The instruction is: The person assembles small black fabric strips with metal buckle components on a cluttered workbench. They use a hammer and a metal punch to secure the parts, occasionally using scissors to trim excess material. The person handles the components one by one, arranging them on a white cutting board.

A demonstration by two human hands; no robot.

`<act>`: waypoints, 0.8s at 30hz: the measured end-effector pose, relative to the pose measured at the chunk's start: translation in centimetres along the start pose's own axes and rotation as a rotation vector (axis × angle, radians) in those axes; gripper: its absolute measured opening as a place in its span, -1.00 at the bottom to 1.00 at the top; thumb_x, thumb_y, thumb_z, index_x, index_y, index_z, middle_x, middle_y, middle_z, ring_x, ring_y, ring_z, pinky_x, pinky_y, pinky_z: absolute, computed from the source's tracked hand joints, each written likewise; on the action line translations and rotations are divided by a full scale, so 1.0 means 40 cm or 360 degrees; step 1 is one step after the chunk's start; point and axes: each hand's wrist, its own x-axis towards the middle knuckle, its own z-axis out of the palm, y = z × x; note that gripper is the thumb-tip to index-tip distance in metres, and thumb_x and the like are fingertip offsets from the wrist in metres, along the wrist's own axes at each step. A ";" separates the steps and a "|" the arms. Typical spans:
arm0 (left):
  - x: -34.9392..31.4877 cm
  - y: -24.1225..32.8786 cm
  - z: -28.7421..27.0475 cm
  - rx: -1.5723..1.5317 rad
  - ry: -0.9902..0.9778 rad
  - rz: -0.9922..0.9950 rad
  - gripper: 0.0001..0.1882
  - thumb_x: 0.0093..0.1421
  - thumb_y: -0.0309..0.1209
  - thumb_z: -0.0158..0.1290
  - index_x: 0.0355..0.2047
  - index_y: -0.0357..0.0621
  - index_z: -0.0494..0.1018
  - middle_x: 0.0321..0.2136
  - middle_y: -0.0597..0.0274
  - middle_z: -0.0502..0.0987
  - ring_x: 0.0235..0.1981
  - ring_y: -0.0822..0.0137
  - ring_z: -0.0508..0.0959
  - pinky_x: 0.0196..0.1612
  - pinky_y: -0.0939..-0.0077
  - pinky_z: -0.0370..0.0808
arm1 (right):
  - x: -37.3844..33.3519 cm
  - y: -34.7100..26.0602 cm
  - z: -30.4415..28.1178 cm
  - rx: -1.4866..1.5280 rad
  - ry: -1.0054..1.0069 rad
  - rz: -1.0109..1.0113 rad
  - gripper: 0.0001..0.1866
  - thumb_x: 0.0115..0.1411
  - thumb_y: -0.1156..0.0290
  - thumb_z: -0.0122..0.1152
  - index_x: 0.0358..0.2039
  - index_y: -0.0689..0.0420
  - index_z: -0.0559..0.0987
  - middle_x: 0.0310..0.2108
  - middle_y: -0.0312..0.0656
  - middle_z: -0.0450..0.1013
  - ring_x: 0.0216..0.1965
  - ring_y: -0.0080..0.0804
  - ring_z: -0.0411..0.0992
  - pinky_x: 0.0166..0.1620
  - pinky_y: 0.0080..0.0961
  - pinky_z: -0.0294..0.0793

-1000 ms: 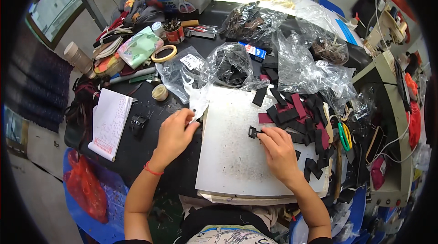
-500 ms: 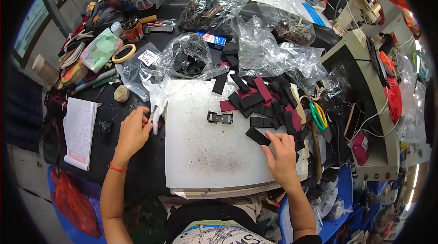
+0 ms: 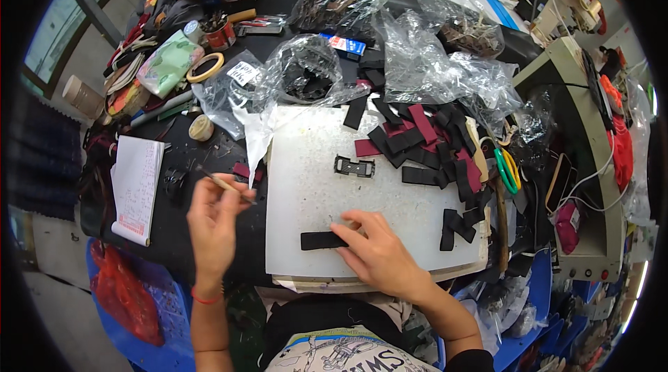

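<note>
My left hand is closed round a thin wooden-handled tool, held left of the white board; its dark ends stick out past the fingers, and its exact kind is unclear. Over the board's near part, my right hand pinches the right end of a flat black fabric strip. That strip lies nearly level on the board. Farther up sits a small black rectangular frame-like piece, touched by neither hand. A loose pile of black strips and maroon strips covers the board's right side.
Left of the board are a notepad, a small round jar and a tape roll. Clear plastic bags crowd the far side. Scissors with green and yellow handles lie right, beside a grey machine housing.
My right hand has moved left from the pile, bringing a black strip onto the board's near part. My left hand has lifted the tool and turned it. The view has shifted slightly.
</note>
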 end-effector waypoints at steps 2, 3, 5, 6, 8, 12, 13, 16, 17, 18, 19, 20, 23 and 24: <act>-0.038 0.004 0.046 -0.0150 -0.0080 -0.0068 -0.86 0.30 -0.54 -0.08 -0.14 -0.29 0.31 -0.29 0.14 0.51 -0.24 0.38 0.56 -0.11 0.48 0.53 | -0.008 -0.002 -0.021 -0.0020 0.0043 0.0053 -0.56 0.01 0.45 0.33 -0.05 0.20 0.51 -0.04 -0.01 0.36 -0.17 -0.13 0.39 -0.04 -0.27 0.38; -0.058 0.004 0.059 -0.0172 -0.0128 -0.0096 -0.85 0.28 -0.58 -0.06 -0.14 -0.28 0.31 -0.29 0.14 0.51 -0.24 0.38 0.56 -0.11 0.48 0.54 | -0.017 0.002 -0.068 -0.0207 0.0184 0.0056 -0.57 0.01 0.48 0.32 -0.06 0.20 0.52 -0.06 -0.04 0.37 -0.21 -0.19 0.40 -0.08 -0.33 0.40; -0.096 0.005 0.091 -0.0271 -0.0215 -0.0157 -0.82 0.24 -0.65 -0.05 -0.15 -0.28 0.31 -0.29 0.12 0.52 -0.21 0.36 0.57 -0.11 0.48 0.54 | -0.059 0.021 -0.174 -0.0316 0.0600 0.0412 -0.61 0.01 0.58 0.28 -0.08 0.21 0.54 -0.14 -0.14 0.43 -0.30 -0.41 0.43 -0.20 -0.53 0.42; -0.109 -0.002 0.105 -0.0296 -0.0287 -0.0175 -0.80 0.25 -0.63 -0.05 -0.11 -0.27 0.27 -0.26 0.09 0.50 -0.17 0.24 0.58 -0.11 0.40 0.57 | -0.089 0.049 -0.229 -0.0466 0.0806 0.0585 -0.67 0.07 0.62 0.21 -0.09 0.22 0.54 -0.20 -0.16 0.45 -0.32 -0.48 0.44 -0.23 -0.61 0.42; -0.115 -0.015 0.131 -0.0324 -0.0400 -0.0214 -0.78 0.27 -0.61 -0.07 -0.08 -0.28 0.26 -0.23 0.08 0.48 -0.14 0.24 0.57 -0.10 0.39 0.56 | -0.188 0.177 -0.319 -0.0759 0.1118 0.0790 -0.74 0.19 0.49 0.14 -0.10 0.25 0.53 -0.20 -0.10 0.46 -0.27 -0.38 0.47 -0.17 -0.52 0.44; -0.112 -0.042 0.172 -0.0298 -0.0532 -0.0235 -0.79 0.28 -0.59 -0.08 -0.08 -0.30 0.26 -0.22 0.09 0.48 -0.12 0.26 0.56 -0.08 0.43 0.56 | -0.332 0.338 -0.340 -0.0705 0.0955 0.1236 -0.65 0.18 0.31 0.22 -0.12 0.30 0.52 -0.20 0.00 0.47 -0.17 -0.26 0.47 -0.10 -0.43 0.41; -0.112 -0.047 0.177 -0.0278 -0.0516 -0.0241 -0.80 0.29 -0.59 -0.08 -0.09 -0.30 0.27 -0.22 0.09 0.48 -0.13 0.26 0.56 -0.09 0.44 0.56 | -0.335 0.348 -0.327 -0.0927 0.0863 0.1174 -0.67 0.18 0.32 0.21 -0.14 0.30 0.53 -0.21 0.01 0.47 -0.17 -0.19 0.46 -0.09 -0.40 0.40; -0.118 -0.060 0.180 -0.0214 -0.0477 -0.0243 -0.83 0.29 -0.57 -0.08 -0.11 -0.32 0.28 -0.23 0.10 0.48 -0.13 0.28 0.57 -0.09 0.47 0.56 | -0.350 0.397 -0.308 -0.1019 0.0897 0.1077 -0.67 0.22 0.30 0.15 -0.15 0.33 0.52 -0.24 0.01 0.48 -0.21 -0.15 0.46 -0.11 -0.36 0.40; -0.119 -0.061 0.181 -0.0203 -0.0470 -0.0223 -0.84 0.29 -0.57 -0.08 -0.12 -0.32 0.29 -0.23 0.10 0.48 -0.14 0.29 0.57 -0.10 0.47 0.56 | -0.361 0.420 -0.321 -0.1021 0.0877 0.1044 -0.67 0.23 0.30 0.13 -0.16 0.33 0.52 -0.25 0.01 0.48 -0.23 -0.15 0.46 -0.12 -0.36 0.40; -0.120 -0.061 0.181 -0.0191 -0.0464 -0.0203 -0.85 0.29 -0.57 -0.08 -0.14 -0.32 0.30 -0.23 0.10 0.49 -0.14 0.30 0.57 -0.10 0.48 0.56 | -0.372 0.432 -0.331 -0.1024 0.0859 0.1012 -0.67 0.24 0.29 0.11 -0.16 0.34 0.51 -0.26 0.01 0.48 -0.24 -0.14 0.46 -0.12 -0.35 0.40; -0.121 -0.061 0.181 -0.0189 -0.0467 -0.0202 -0.86 0.29 -0.57 -0.08 -0.15 -0.32 0.30 -0.24 0.10 0.49 -0.14 0.30 0.57 -0.10 0.48 0.56 | -0.365 0.420 -0.340 -0.0975 0.0876 0.1054 -0.66 0.25 0.29 0.10 -0.16 0.35 0.51 -0.29 -0.01 0.48 -0.27 -0.18 0.45 -0.15 -0.36 0.40; -0.121 -0.060 0.181 -0.0187 -0.0470 -0.0201 -0.87 0.29 -0.57 -0.08 -0.15 -0.32 0.31 -0.24 0.10 0.49 -0.15 0.30 0.57 -0.10 0.48 0.56 | -0.360 0.399 -0.352 -0.0926 0.0894 0.1096 -0.66 0.26 0.28 0.09 -0.16 0.35 0.51 -0.33 -0.04 0.49 -0.30 -0.22 0.45 -0.17 -0.37 0.40; -0.121 -0.055 0.182 -0.0173 -0.0467 -0.0183 -0.88 0.28 -0.58 -0.07 -0.18 -0.33 0.32 -0.26 0.08 0.52 -0.17 0.32 0.58 -0.10 0.49 0.56 | -0.338 0.307 -0.361 -0.0642 0.0986 0.1287 -0.70 0.28 0.27 0.08 -0.28 0.30 0.53 -0.55 -0.23 0.42 -0.57 -0.53 0.36 -0.47 -0.52 0.34; -0.120 -0.052 0.183 -0.0166 -0.0465 -0.0173 -0.89 0.28 -0.59 -0.06 -0.19 -0.34 0.33 -0.26 0.08 0.53 -0.18 0.33 0.58 -0.10 0.50 0.56 | -0.326 0.272 -0.362 -0.0544 0.0984 0.1367 -0.72 0.28 0.27 0.08 -0.32 0.28 0.53 -0.59 -0.28 0.39 -0.62 -0.60 0.31 -0.54 -0.56 0.30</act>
